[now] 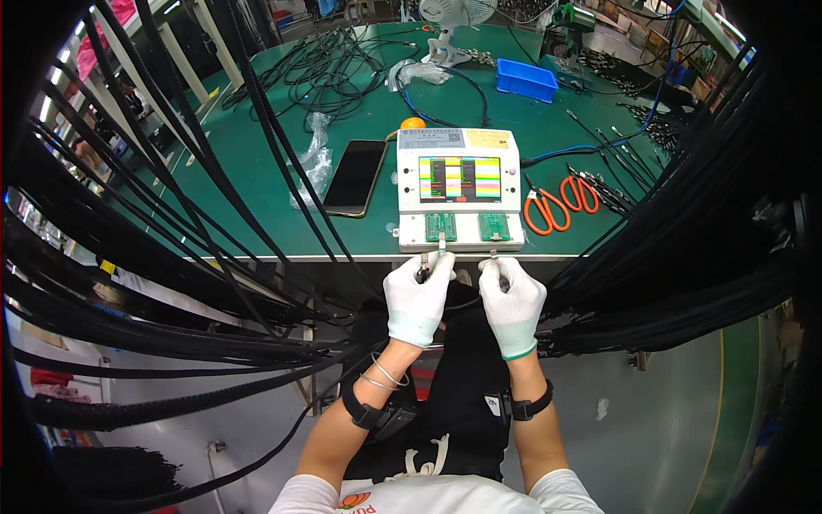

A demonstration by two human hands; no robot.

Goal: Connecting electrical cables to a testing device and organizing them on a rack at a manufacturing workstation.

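At the table's front edge stands a white cable tester (458, 146) with a lit, colour-striped screen (460, 178). Two green circuit boards sit on its lower front, a left board (441, 226) and a right board (494, 226). My left hand (417, 298), in a white glove, pinches a cable connector (442, 243) at the left board's front; a second metal plug end (424, 259) pokes out between its fingers. My right hand (515, 300), also gloved, grips another cable connector (494, 254) just before the right board. Whether either connector is fully seated, I cannot tell.
A phone (355, 178) and clear plastic bags lie left of the tester. Orange-handled scissors (548, 212) are at its right. Behind are a blue tray (527, 80), a white fan (449, 30) and coiled black cables (334, 68). Hanging black cables (171, 330) crowd both sides.
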